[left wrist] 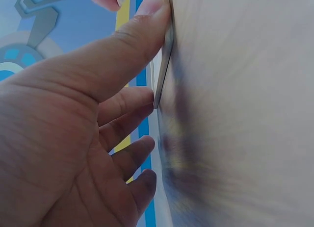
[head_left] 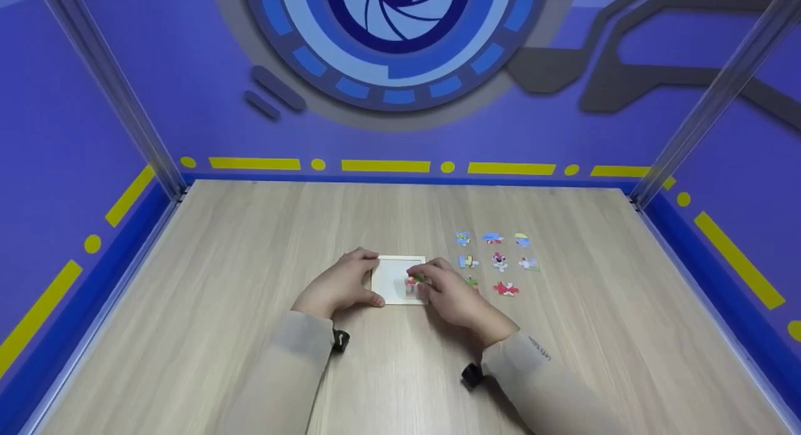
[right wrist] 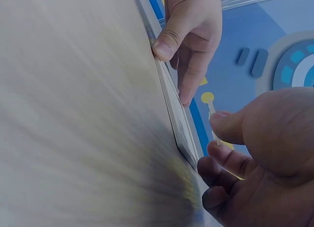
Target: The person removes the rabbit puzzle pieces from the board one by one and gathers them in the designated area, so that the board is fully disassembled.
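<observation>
A shallow white puzzle tray [head_left: 389, 278] with a pale raised rim lies flat on the wooden table. My left hand [head_left: 340, 285] grips its left side, thumb at the near corner and fingers at the far one; the left wrist view shows the thumb on the tray's edge [left wrist: 166, 65]. Over the tray's right part, my right hand [head_left: 455, 295] pinches a jigsaw piece [head_left: 411, 285] coloured red, green and white. From the right wrist view, this thin piece [right wrist: 213, 120] stands edge-on between thumb and fingertip, above the tray [right wrist: 172, 104]. The picture on it is not visible there.
Several loose jigsaw pieces lie in rows right of the tray, among them a red one [head_left: 506, 288] and a blue one [head_left: 492, 238]. A green piece [head_left: 472, 281] is partly hidden by my right hand. Blue panels [head_left: 400, 141] enclose the table's back and sides.
</observation>
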Available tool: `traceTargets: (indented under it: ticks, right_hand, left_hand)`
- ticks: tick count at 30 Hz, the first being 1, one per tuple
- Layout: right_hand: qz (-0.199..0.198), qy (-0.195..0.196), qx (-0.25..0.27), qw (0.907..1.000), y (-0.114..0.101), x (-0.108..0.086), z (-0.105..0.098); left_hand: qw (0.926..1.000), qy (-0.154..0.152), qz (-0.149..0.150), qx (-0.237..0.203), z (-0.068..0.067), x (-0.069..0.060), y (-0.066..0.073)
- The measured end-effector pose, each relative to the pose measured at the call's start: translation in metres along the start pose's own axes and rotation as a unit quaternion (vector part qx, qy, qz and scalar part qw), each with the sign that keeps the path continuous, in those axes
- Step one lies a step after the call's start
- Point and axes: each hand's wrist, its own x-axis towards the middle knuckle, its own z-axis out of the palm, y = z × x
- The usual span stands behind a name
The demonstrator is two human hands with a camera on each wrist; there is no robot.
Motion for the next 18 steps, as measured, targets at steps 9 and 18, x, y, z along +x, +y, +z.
traceTargets:
  ticks: [9,18]
  right_hand:
    - [0.019,-0.004,0.005,0.9998,-0.002,-0.001,-0.002]
    - [0.008,-0.011,0.021,0.9997,-0.001,-0.009,-0.027]
  left_hand:
    - [1.0000,0.002,0.003,0.004,0.000,-0.001,-0.002]
    - [1.0000,0.000,-0.001,-0.004,0.000,0.000,0.000]
